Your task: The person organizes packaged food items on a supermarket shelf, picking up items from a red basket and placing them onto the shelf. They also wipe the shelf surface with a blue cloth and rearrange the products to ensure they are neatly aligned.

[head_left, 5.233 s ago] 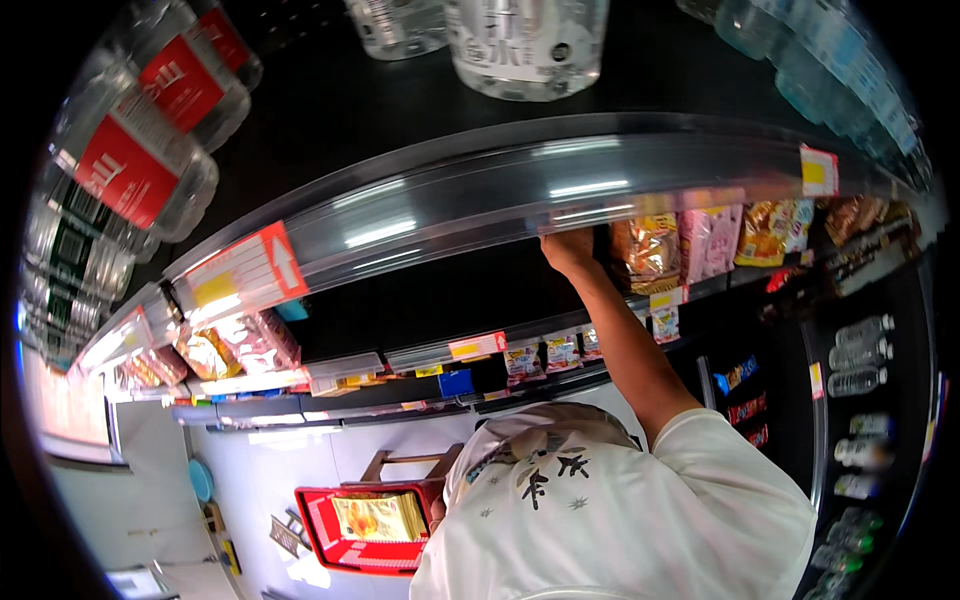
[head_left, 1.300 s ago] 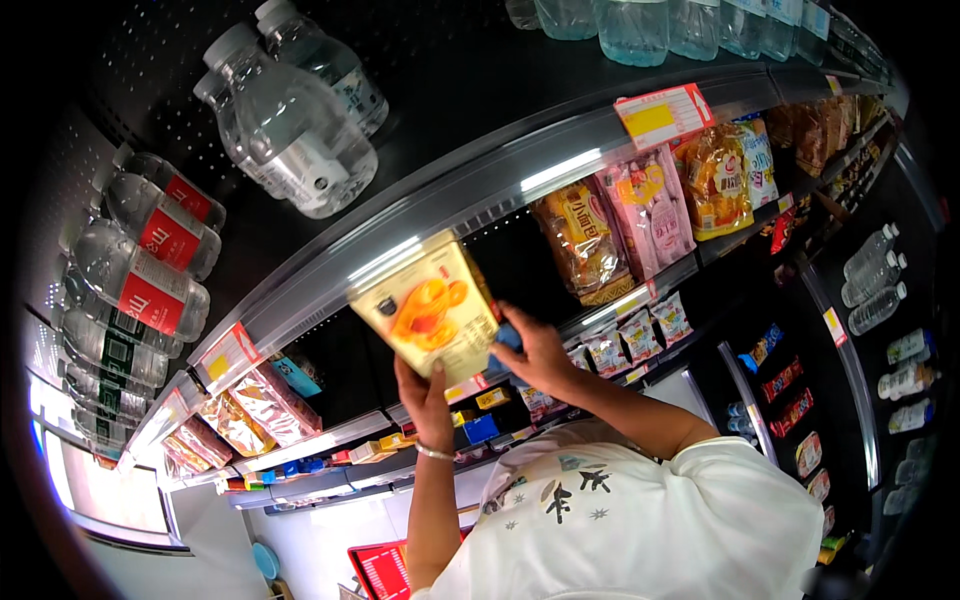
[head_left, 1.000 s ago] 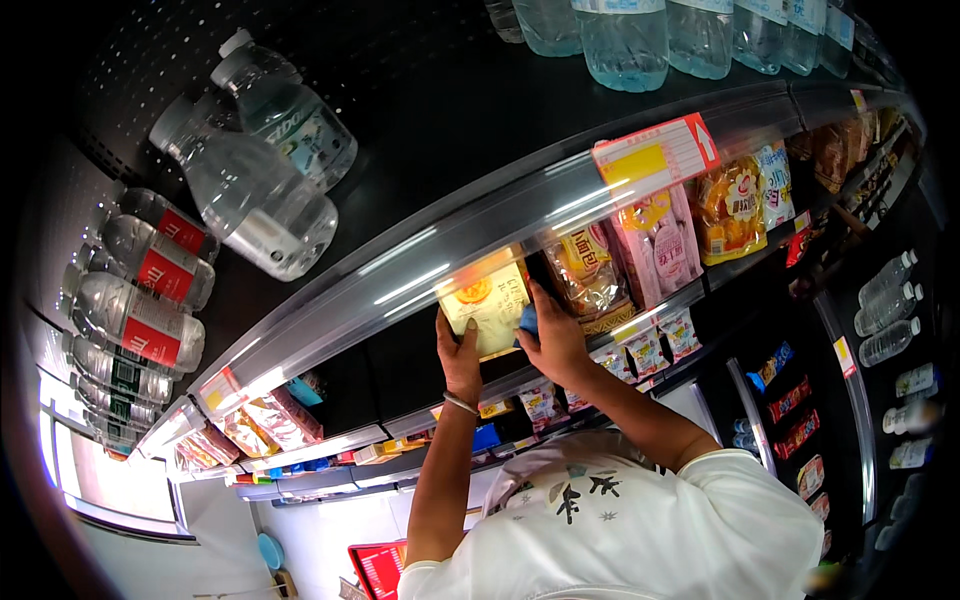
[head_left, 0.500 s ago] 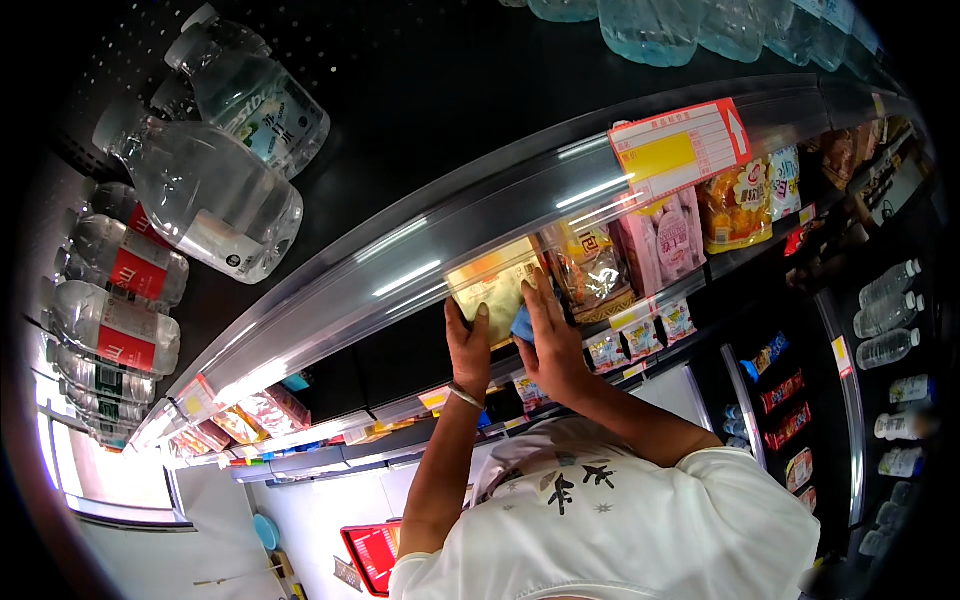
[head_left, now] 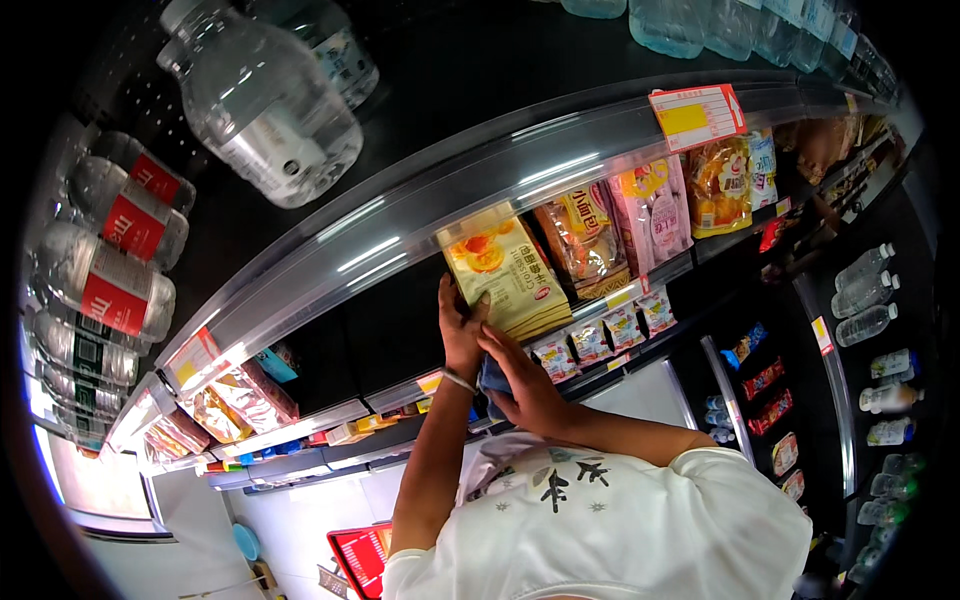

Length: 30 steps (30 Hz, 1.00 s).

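A cream-yellow bag of pastries (head_left: 500, 265) stands at the left end of a row of snack bags on the shelf, with more of the same behind or beneath it. At its lower left edge is my left hand (head_left: 463, 325), fingers apart and touching the bag's side. My right hand (head_left: 528, 388) is just below, its fingertips close to the left hand and clear of the bag's front. A blue cloth (head_left: 492, 376) is bunched under the right palm, partly hidden by the fingers.
Right of the pastries stand a bag of small breads (head_left: 585, 240), a pink bag (head_left: 655, 210) and an orange bag (head_left: 720, 185). The clear shelf rail (head_left: 420, 220) runs above. Large water bottles (head_left: 270, 120) stand upper left; small packs (head_left: 590, 340) line the lower shelf.
My right hand has drawn down and left off the pastry bag with the blue cloth, toward my left hand. The bag's front is now uncovered. The view has shifted slightly.
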Tool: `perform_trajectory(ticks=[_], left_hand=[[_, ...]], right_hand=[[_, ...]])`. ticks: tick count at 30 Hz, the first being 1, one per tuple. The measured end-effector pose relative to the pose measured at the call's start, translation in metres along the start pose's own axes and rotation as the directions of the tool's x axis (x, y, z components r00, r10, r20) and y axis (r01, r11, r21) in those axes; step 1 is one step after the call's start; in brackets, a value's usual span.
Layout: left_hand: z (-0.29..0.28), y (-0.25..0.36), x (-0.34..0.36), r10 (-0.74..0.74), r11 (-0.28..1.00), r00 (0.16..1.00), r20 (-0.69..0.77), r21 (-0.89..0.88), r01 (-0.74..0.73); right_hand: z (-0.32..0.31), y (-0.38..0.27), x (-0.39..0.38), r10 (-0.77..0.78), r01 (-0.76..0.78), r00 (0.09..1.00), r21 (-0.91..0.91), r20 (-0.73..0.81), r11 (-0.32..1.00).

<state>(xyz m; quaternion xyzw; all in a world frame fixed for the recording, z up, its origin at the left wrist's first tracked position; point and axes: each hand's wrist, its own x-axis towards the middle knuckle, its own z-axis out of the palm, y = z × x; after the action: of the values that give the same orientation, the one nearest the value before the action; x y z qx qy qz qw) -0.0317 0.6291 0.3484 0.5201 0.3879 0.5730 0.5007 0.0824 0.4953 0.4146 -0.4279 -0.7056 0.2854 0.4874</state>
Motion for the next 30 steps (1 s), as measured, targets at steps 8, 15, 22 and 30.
perform_trajectory(ticks=[8,15,22,30], left_hand=[[0.003,0.006,0.005,-0.100,0.993,0.995,-0.004,0.069,0.100],[-0.006,0.007,-0.001,-0.045,0.994,0.999,-0.021,0.097,0.047],[0.018,0.046,-0.009,0.205,0.978,0.979,0.004,0.045,-0.205],[0.017,0.017,0.020,0.241,0.965,0.970,0.038,0.101,-0.243]], right_hand=[[-0.056,0.037,0.034,0.116,-0.199,0.955,-0.298,-0.274,0.934],[-0.066,0.045,0.058,0.305,-0.326,0.944,-0.208,-0.128,0.922],[-0.056,0.034,0.046,0.084,-0.129,0.955,-0.144,-0.283,0.981],[-0.046,0.072,0.066,-0.068,-0.055,0.940,-0.346,-0.333,0.937]])
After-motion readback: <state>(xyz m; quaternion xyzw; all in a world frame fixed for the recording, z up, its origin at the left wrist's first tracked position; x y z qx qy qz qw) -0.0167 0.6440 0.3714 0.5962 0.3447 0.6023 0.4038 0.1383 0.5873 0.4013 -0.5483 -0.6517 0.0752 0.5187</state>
